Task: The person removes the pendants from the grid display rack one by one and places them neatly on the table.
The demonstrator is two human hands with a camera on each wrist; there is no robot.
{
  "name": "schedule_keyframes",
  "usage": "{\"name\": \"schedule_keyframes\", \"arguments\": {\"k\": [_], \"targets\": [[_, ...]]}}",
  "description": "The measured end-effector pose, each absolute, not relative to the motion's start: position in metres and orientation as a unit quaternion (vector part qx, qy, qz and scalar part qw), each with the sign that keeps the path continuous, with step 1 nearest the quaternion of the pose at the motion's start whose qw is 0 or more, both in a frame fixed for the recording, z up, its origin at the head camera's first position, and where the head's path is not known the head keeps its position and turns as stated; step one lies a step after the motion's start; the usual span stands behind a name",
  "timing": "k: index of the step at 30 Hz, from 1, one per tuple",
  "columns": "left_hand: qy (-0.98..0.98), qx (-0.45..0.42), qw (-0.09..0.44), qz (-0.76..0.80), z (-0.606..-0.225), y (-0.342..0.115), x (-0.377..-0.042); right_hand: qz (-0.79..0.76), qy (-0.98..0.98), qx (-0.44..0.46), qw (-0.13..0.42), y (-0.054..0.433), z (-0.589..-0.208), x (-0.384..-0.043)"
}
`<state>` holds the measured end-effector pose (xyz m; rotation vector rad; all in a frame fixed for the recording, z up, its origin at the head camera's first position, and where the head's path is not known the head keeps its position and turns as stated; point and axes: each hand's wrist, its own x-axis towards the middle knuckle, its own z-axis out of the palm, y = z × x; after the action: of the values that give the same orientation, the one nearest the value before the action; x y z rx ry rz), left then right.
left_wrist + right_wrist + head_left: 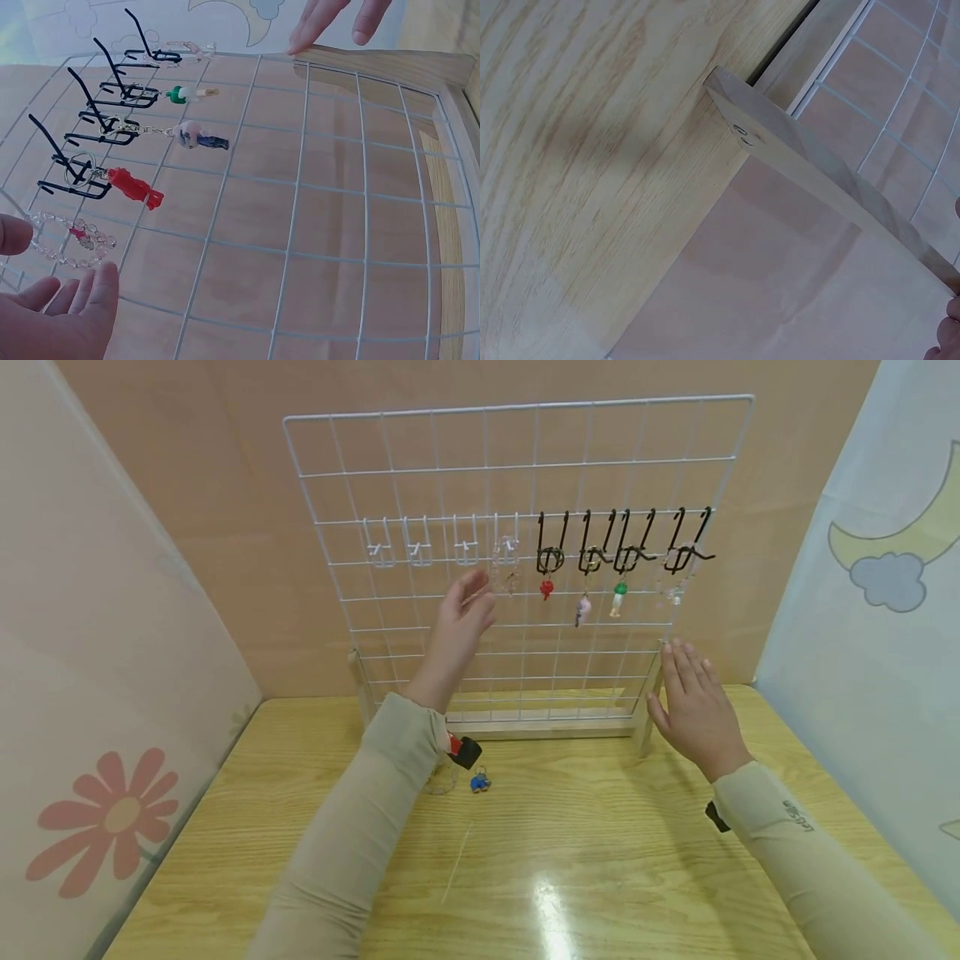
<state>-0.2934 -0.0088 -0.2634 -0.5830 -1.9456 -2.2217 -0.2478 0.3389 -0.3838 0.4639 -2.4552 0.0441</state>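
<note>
A pink beaded bracelet (pixel 56 253) hangs from a white hook near the middle of the white wire grid (pixel 517 407). My left hand (pixel 468 618) is held up at the bracelet, thumb on one side and loosely bent fingers on the other, not closed round it. In the left wrist view the fingertips are right by its lower beads. My right hand (pixel 693 710) rests with straight fingers along the right wooden post (pixel 645 718) of the stand. Only some of its fingertips (pixel 949 330) show in the right wrist view, by the post's end.
Black hooks to the right carry a red charm (pixel 547 589), a pink-and-purple charm (pixel 583 610), a green-topped charm (pixel 618 600) and another beaded bracelet (pixel 676 597). Several white hooks (pixel 418 552) are on the left. On the table lie a blue charm (pixel 481 782) and a bracelet (pixel 444 791), partly behind my left sleeve.
</note>
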Motion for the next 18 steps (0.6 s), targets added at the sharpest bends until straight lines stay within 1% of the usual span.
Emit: {"name": "schedule_keyframes", "arguments": {"k": [5,11,18], "targets": [[-0.650,-0.182,0.070,-0.735,-0.262,-0.004,-0.297,0.018,-0.932,0.176,0.317,0.338,-0.383,-0.248],[-0.658,-0.183,0.061,-0.728,-0.257,0.000,-0.299,0.019,-0.933,0.174,0.314,0.338,-0.384,-0.249],[-0.648,-0.172,0.031,-0.741,-0.254,0.003,-0.298,0.021,-0.932,0.176,0.317,0.338,-0.385,-0.249]]}}
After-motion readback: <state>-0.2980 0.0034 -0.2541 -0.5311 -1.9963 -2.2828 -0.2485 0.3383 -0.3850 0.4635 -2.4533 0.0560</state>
